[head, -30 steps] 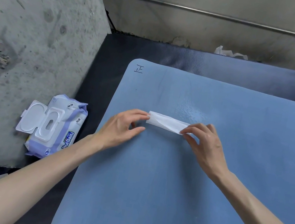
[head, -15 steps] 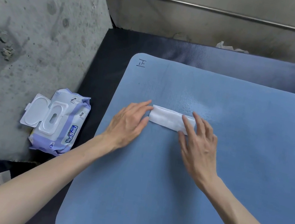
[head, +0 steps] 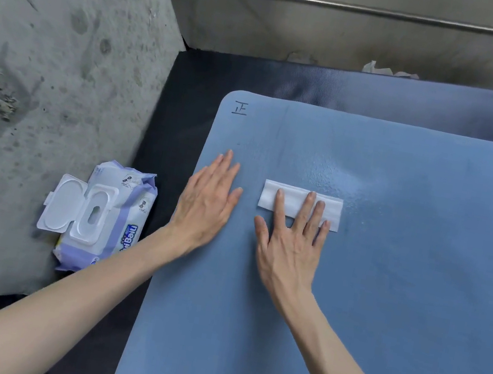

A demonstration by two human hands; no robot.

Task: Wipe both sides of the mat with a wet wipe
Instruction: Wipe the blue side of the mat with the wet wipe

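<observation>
Two hands lie flat on the blue mat (head: 381,307), and the layout reads as a setup for wiping. Taking the folded wet wipe (head: 301,205) as the landmark: it sits spread on the mat's upper face, a damp sheen showing just beyond it. The right hand (head: 289,243) comes up from below it, fingers straight and slightly fanned, their tips pressing on the wipe while the thumb rests on bare mat off its left end; that flat press looks meant to drive the wipe across the surface. The left hand (head: 206,203) is just left of the wipe, not touching it, fingers straight and close together, palm down on the mat near its left edge, probably pinning the mat so it does not slide. Farther left of the wipe, off the mat, the wipe packet (head: 103,215) lies with its lid open. Both forearms reach in from below, wrists low
</observation>
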